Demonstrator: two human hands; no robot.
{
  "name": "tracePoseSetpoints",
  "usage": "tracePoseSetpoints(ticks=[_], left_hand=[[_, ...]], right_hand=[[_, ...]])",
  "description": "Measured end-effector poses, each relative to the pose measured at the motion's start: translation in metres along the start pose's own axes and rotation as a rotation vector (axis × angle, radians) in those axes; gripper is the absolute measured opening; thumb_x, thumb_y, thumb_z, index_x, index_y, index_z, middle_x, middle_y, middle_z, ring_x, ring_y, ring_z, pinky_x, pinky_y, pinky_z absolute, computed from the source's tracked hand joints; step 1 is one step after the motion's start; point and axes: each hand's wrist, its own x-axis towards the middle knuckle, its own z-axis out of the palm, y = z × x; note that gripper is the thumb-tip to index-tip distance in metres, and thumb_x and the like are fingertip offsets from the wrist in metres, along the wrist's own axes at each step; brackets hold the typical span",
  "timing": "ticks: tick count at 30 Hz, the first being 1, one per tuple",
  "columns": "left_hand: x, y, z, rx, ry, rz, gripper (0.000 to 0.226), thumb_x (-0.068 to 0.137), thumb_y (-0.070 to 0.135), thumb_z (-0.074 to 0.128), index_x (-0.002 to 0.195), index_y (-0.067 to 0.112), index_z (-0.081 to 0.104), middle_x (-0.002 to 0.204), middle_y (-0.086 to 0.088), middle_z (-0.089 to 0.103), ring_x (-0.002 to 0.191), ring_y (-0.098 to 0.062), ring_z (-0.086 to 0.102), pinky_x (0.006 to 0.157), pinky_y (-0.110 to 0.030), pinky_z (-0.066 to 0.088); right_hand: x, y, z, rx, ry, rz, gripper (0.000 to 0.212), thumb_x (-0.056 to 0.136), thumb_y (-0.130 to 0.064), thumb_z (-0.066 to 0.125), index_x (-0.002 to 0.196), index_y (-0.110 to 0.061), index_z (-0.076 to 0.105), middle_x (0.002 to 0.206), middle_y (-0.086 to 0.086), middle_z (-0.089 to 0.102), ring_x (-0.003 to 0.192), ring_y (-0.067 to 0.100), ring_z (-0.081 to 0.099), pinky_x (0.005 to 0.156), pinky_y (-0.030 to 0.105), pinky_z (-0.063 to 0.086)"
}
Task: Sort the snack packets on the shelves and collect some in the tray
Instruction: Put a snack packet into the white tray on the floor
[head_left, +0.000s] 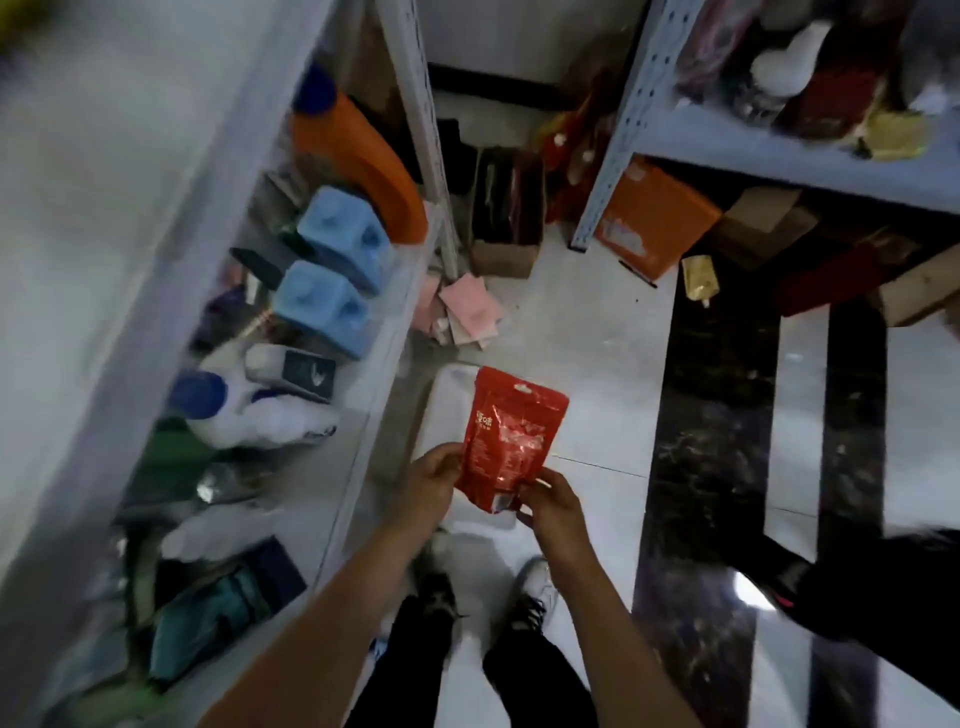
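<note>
Red snack packet (506, 441) held over the floor, above a white tray (441, 400), just beside the left shelf (363, 332). Left hand (434, 483) pinches its lower left edge; right hand (550, 506) pinches the bottom corner. Packet upright, tilted slightly. Blue containers (332, 280) and an orange bottle (358, 166) sit on the shelf. View blurred.

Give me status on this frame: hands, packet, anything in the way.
Left hand and right hand both grip the red snack packet by its lower edge. White tray on the floor below it. Nothing between them.
</note>
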Motion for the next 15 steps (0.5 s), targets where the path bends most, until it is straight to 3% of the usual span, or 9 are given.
tracePoseSetpoints(ticks=[2, 4, 7, 11, 13, 15], left_hand=[[0.040, -0.029, 0.003, -0.016, 0.004, -0.092, 0.036, 0.092, -0.006, 0.044, 0.092, 0.024, 0.065, 0.084, 0.002, 0.068, 0.079, -0.012, 0.065, 0.062, -0.020, 0.048], [0.081, -0.062, 0.007, -0.009, 0.021, -0.149, 0.034, 0.091, -0.005, 0.046, 0.092, 0.023, 0.065, 0.087, -0.002, 0.067, 0.083, -0.019, 0.061, 0.065, -0.023, 0.045], [0.131, -0.101, 0.018, 0.006, 0.028, -0.216, 0.022, 0.093, 0.006, 0.053, 0.090, 0.024, 0.065, 0.087, -0.001, 0.066, 0.077, -0.013, 0.061, 0.073, -0.028, 0.046], [0.197, -0.160, 0.025, 0.049, 0.036, -0.254, 0.015, 0.095, 0.010, 0.053, 0.095, 0.018, 0.066, 0.092, -0.002, 0.067, 0.083, -0.019, 0.060, 0.074, -0.030, 0.047], [0.235, -0.193, 0.031, 0.118, 0.059, -0.250, 0.013, 0.090, 0.020, 0.055, 0.092, 0.022, 0.068, 0.098, -0.009, 0.070, 0.086, -0.024, 0.062, 0.078, -0.037, 0.049], [0.271, -0.220, 0.036, 0.172, 0.077, -0.262, 0.017, 0.094, 0.025, 0.051, 0.092, 0.028, 0.067, 0.097, -0.002, 0.070, 0.088, -0.022, 0.064, 0.075, -0.032, 0.050]], right_hand=[[0.037, 0.020, 0.010, -0.028, 0.010, 0.036, 0.019, 0.092, 0.000, 0.054, 0.099, -0.015, 0.062, 0.092, 0.009, 0.072, 0.084, 0.027, 0.068, 0.077, 0.034, 0.053], [0.081, 0.049, 0.022, -0.051, 0.005, 0.109, 0.020, 0.092, 0.002, 0.052, 0.100, -0.013, 0.063, 0.084, 0.005, 0.069, 0.078, 0.024, 0.064, 0.071, 0.030, 0.049], [0.142, 0.093, 0.029, -0.095, -0.029, 0.218, 0.028, 0.090, -0.007, 0.053, 0.116, -0.014, 0.062, 0.092, 0.008, 0.070, 0.080, 0.020, 0.064, 0.073, 0.032, 0.051], [0.217, 0.132, 0.046, -0.133, -0.050, 0.295, 0.029, 0.086, -0.001, 0.051, 0.108, -0.014, 0.064, 0.086, 0.005, 0.066, 0.071, 0.013, 0.061, 0.060, 0.021, 0.047], [0.258, 0.151, 0.058, -0.181, -0.079, 0.295, 0.034, 0.084, -0.009, 0.052, 0.116, -0.012, 0.063, 0.091, 0.004, 0.066, 0.074, 0.011, 0.060, 0.061, 0.020, 0.042], [0.295, 0.175, 0.070, -0.173, -0.096, 0.310, 0.031, 0.089, -0.007, 0.051, 0.118, -0.013, 0.061, 0.094, 0.003, 0.065, 0.076, 0.010, 0.059, 0.062, 0.021, 0.041]])
